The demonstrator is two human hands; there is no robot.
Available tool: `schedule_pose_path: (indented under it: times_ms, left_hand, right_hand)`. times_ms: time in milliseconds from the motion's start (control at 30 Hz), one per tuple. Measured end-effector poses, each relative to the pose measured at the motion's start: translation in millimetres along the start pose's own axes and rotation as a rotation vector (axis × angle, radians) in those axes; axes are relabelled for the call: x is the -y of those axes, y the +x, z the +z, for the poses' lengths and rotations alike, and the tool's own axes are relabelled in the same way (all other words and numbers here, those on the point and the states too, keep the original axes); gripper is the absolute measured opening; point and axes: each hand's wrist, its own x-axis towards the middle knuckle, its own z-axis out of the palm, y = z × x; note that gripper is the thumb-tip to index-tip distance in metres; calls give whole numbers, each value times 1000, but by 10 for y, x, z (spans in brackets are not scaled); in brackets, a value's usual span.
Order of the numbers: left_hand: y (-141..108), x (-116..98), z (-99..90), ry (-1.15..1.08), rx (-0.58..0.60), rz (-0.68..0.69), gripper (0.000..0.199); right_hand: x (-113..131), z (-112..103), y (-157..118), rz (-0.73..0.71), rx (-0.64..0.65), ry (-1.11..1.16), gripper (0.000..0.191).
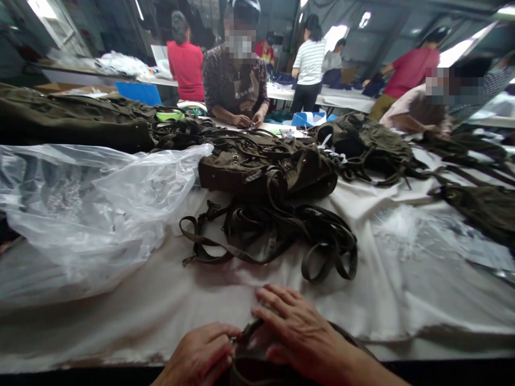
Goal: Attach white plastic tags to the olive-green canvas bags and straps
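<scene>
At the near edge of the table my left hand is closed, its thumb and fingers pinching the end of a dark olive strap by a small metal fitting. Over the same strap lies my right hand, palm down with its fingers stretched out and touching it. The strap loops between both hands and runs off under my right wrist. Further in, a tangled pile of dark straps lies on the cloth. Behind that pile rests an olive fabric bag with buckles and handles.
Clear plastic bags spread over the left side, and more plastic lies at right. Olive bags are stacked at far left, with another bag at back right. A co-worker works across the table; several people stand behind.
</scene>
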Motion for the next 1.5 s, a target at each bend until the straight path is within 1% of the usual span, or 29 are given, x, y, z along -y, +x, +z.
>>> schedule_pose_path:
  times_ms: [33, 100, 200, 300, 433, 467, 533, 567, 667, 700, 733, 800, 867, 967, 1033, 1067, 1100, 1167, 1233, 1267, 1300, 1367, 1400, 1500]
  left_hand:
    - [-11, -30, -3, 8, 0, -18, 17]
    - [-22, -80, -1, -5, 0, -28, 17]
    - [-10, -110, 27, -108, 32, -61, 19]
    - [8, -112, 74, -140, 49, -110, 21]
    - [3, -118, 118, -22, 56, -121, 20]
    - [0, -119, 121, -17, 57, -123, 20]
    - [-4, -122, 115, -31, 53, -126, 19]
    - [-5, -128, 108, -40, 52, -130, 18]
    - [5, -176, 84, -29, 73, -151, 17]
    - [16, -203, 76, -13, 82, -159, 17]
    - [31, -234, 67, 4, 87, -165, 17]
    - [75, -305, 44, 34, 82, -143, 16]
    - [123, -379, 9, 62, 69, -79, 16]
    - [183, -473, -67, 141, -13, 6, 15]
    - [228, -508, -117, 197, -70, 19, 13]
    - [257, -513, -137, 219, -73, 25, 13]
    - [291, -508, -153, 230, -50, 40, 12]
    - [361, -475, -176, 204, 40, 72, 14]
    - [415, -421, -199, 123, 124, 51, 17]
    - [428, -389, -217, 86, 136, 23, 19]
    - [431, -354, -242, 64, 131, -8, 19]
    - [409, -276, -313, 70, 78, -47, 19]
    - [387, -233, -356, 86, 47, -49, 19]
    - [303, -108, -491, 127, -5, -39, 20]
  right_hand:
    - [-20, 111, -126, 23, -16, -41, 61]
    - [-57, 236, -350, 22, -49, -127, 62]
    - [-54, 267, -547, 11, -116, -186, 61]
    - [1, 255, -553, 66, -180, -148, 50]
    - [40, 276, -475, 82, -218, -23, 41]
    - [37, 281, -470, 76, -216, 24, 35]
    - [22, 272, -481, 100, -200, 134, 19]
    - [12, 253, -491, 147, -183, 198, 13]
    - [-8, 138, -484, 354, -110, 417, 15]
    - [-7, 86, -462, 399, -82, 479, 15]
    - [-3, 31, -428, 415, -50, 525, 15]
    - [16, -72, -343, 377, 3, 547, 18]
    - [43, -162, -259, 315, 37, 502, 20]
    - [90, -284, -170, 284, 72, 391, 20]
    - [128, -362, -119, 275, 105, 320, 19]
    - [150, -396, -88, 257, 114, 297, 19]
    - [171, -423, -51, 222, 119, 287, 18]
    - [198, -458, 28, 153, 93, 283, 17]
    - [183, -472, 88, 139, 50, 298, 10]
    - [155, -480, 99, 154, 36, 317, 13]
    - [114, -492, 93, 179, 31, 347, 23]
    - [1, -541, 30, 240, 54, 437, 42]
    - [-67, -579, -27, 281, 66, 478, 42]
    - [-314, -724, -277, 410, 54, 557, 27]
